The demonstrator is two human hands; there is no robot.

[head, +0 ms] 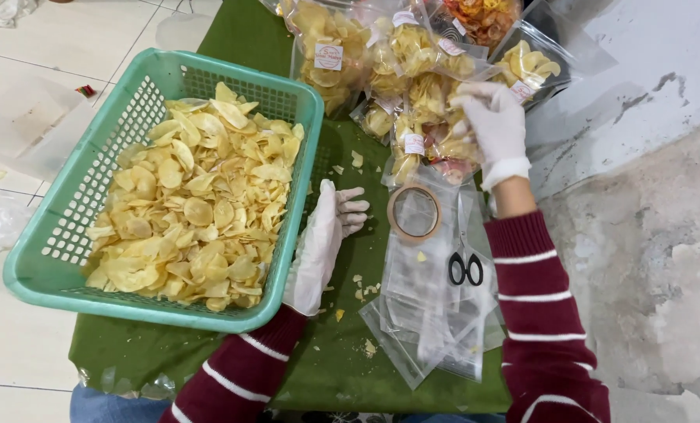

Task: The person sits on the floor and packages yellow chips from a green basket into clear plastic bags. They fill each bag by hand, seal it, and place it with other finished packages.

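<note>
White-gloved, the right hand [495, 129] closes on a filled chip bag [436, 137] among the packed pile. The left hand [326, 235] rests half-open and empty beside the green basket [45, 266]; setting the bag down calls for a gentle grip.

White glazed tiles with thin dark grout lines cover the floor [21, 352] on one side. On the other side it is rough grey concrete [655, 258], mottled and patched with white. A green cloth [342, 368] lies spread over the ground between them. The light is even and soft, without hard shadows.
</note>
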